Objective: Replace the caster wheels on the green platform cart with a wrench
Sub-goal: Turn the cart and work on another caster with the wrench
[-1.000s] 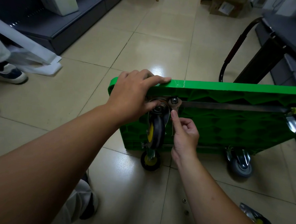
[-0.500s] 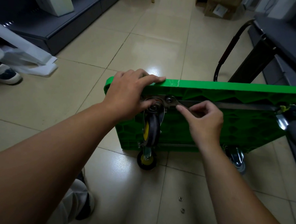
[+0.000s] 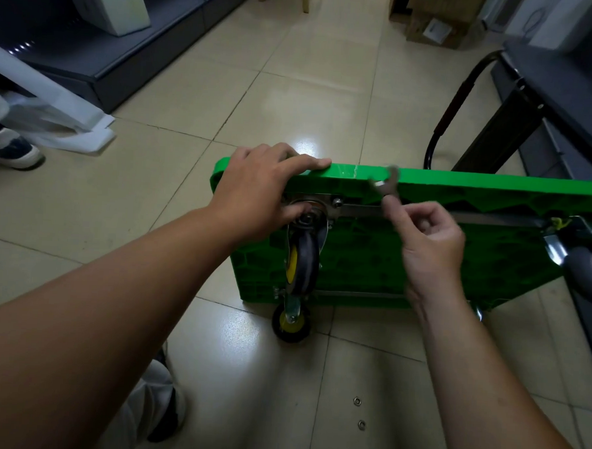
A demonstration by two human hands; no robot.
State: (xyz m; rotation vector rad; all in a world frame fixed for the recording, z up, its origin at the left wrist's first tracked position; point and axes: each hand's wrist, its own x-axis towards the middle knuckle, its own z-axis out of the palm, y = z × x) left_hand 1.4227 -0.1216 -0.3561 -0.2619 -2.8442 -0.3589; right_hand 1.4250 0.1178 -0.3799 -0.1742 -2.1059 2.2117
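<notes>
Left hand [image 3: 265, 195]: fingers lie nearly straight along the top edge of the green cart [image 3: 457, 267], thumb pressed on the swivel head of the caster wheel [image 3: 301, 262] — it grips nothing.
Right hand [image 3: 431, 238]: fingers curled, pinching the shaft of the wrench [image 3: 387, 184].
Wrench: blurred, its head up by the cart's top edge, apart from the bolt [image 3: 337, 202].
Green cart: stands on its long edge on the tiled floor [image 3: 295, 87], underside facing the camera.
Caster wheel: black with a yellow hub, on its mounting plate at the upper left corner — a second caster [image 3: 291, 322] touches the floor below.
Floor: two washers [image 3: 357, 401] lie near the right forearm.
</notes>
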